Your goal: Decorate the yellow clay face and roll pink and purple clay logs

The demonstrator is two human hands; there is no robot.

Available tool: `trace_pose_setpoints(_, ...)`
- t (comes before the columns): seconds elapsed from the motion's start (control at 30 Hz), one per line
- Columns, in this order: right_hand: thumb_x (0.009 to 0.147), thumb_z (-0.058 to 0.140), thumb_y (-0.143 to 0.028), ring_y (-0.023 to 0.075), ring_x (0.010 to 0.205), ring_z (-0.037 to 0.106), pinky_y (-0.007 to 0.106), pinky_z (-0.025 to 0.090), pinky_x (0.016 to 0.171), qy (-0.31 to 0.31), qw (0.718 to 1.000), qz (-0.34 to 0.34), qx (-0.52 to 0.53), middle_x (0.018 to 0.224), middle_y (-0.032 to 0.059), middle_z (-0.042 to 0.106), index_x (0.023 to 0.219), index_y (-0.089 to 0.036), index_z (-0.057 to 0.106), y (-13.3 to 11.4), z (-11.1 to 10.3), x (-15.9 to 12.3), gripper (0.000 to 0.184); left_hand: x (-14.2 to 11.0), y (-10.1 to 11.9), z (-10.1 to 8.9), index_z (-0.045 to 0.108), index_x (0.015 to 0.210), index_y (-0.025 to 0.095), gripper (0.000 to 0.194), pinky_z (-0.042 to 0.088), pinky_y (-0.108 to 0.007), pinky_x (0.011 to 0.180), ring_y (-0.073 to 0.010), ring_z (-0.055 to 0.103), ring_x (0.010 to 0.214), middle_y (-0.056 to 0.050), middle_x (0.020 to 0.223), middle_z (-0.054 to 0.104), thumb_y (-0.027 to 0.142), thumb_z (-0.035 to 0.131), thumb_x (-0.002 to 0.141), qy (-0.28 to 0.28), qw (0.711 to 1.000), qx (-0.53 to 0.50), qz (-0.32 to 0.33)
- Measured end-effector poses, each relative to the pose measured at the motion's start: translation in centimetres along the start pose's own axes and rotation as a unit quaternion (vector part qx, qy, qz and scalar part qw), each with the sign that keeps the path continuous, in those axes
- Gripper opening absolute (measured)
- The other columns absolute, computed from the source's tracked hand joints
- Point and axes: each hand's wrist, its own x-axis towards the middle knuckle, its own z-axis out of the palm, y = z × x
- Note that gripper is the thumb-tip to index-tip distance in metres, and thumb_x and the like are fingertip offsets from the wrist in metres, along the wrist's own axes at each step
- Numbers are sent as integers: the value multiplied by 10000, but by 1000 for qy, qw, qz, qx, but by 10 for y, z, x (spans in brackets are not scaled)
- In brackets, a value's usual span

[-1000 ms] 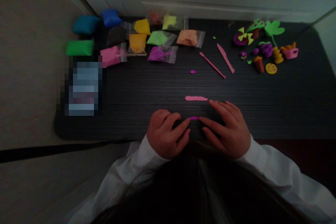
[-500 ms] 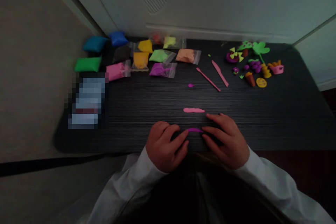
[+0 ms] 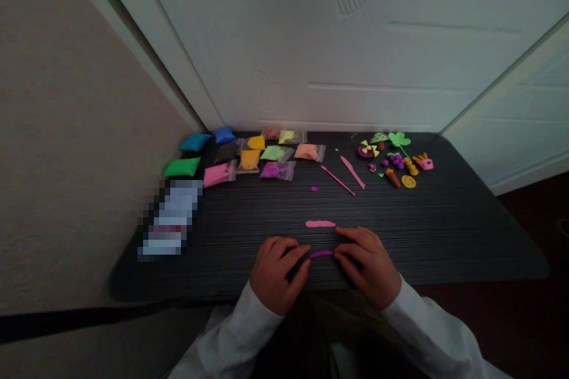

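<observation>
My left hand [image 3: 276, 272] and my right hand [image 3: 368, 263] rest on the near edge of a dark table [image 3: 444, 231], fingertips pointing at each other. Between them lies a short purple clay strip [image 3: 320, 254]; the fingertips of both hands pinch its two ends. Just beyond the hands lies a pink clay roll [image 3: 320, 224], untouched. Farther out is a tiny purple clay bit [image 3: 315, 189].
Several bags of coloured clay [image 3: 249, 157] lie at the back left. Two pink modelling tools [image 3: 344, 176] lie mid-back. Small finished clay figures [image 3: 395, 160] stand at the back right. A blurred flat object [image 3: 169, 225] sits on the left. A white door is behind.
The camera has tilted upward, so the table and hands sit lower and smaller in view. The hands stay at the ends of the purple strip.
</observation>
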Motion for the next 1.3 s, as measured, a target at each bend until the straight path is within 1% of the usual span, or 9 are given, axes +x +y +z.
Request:
trace_pose_setpoints(0.23,771,510,-223,165,968,522,405,370,896,7,999,-27,17,1030,42,594,872,-229,583,-3,-11,9,124,16,12,9,579,998,234,345,384,-375,798,-189,473,900,-30,936,588,412,549,704,-72,997,-24,-11)
trace_pose_setpoints(0.4,769,514,-222,159,962,519,361,406,855,14,999,-23,26,1034,45,593,859,-216,589,-5,-17,13,117,24,15,17,612,885,235,196,363,-365,789,-170,497,864,-4,840,621,329,496,759,-65,998,-13,-7)
trace_pose_setpoints(0.53,769,511,-231,157,954,528,347,423,842,1,999,-3,52,1014,41,601,873,-224,597,-5,-21,13,135,26,17,17,621,825,234,167,357,-358,791,-156,510,838,-1,811,630,255,465,772,-68,997,-25,-15)
trace_pose_setpoints(0.67,748,538,-275,164,995,519,340,424,872,-14,989,38,139,1056,55,581,1039,-224,542,-3,-23,14,295,28,17,12,613,782,209,133,377,-340,774,-150,527,810,-4,789,632,237,488,748,-63,994,-72,-44)
trace_pose_setpoints(0.77,732,556,-292,158,933,547,326,452,826,-32,973,74,216,1017,54,591,1099,-223,502,-6,-21,16,377,29,18,8,604,751,190,112,401,-313,739,-141,539,767,-8,745,630,206,496,730,-53,990,-116,-52)
trace_pose_setpoints(0.87,735,553,-268,145,851,570,311,467,776,-39,961,97,257,938,42,616,1031,-223,549,-13,-15,20,300,29,18,4,601,737,181,102,411,-298,712,-132,544,723,-7,715,624,194,501,717,-43,988,-140,-45)
trace_pose_setpoints(1.0,751,535,-228,143,827,580,310,462,765,-11,944,119,306,853,33,637,840,-211,614,-20,-7,25,120,30,18,1,593,686,178,97,409,-298,710,-127,540,693,-1,683,619,200,503,715,-54,985,-156,-53)
trace_pose_setpoints(1.2,752,539,-221,140,817,576,308,450,766,32,912,157,378,827,24,626,793,-213,615,-25,1,30,86,30,17,0,597,828,180,158,430,-283,708,-122,551,714,-5,727,617,271,549,708,-44,967,-223,-111)
trace_pose_setpoints(1.3,745,550,-215,142,840,568,310,443,783,66,900,170,396,816,17,621,776,-222,617,-28,6,32,74,32,15,3,607,782,177,129,438,-281,720,-118,563,711,-8,728,625,275,564,708,-17,959,-259,-117)
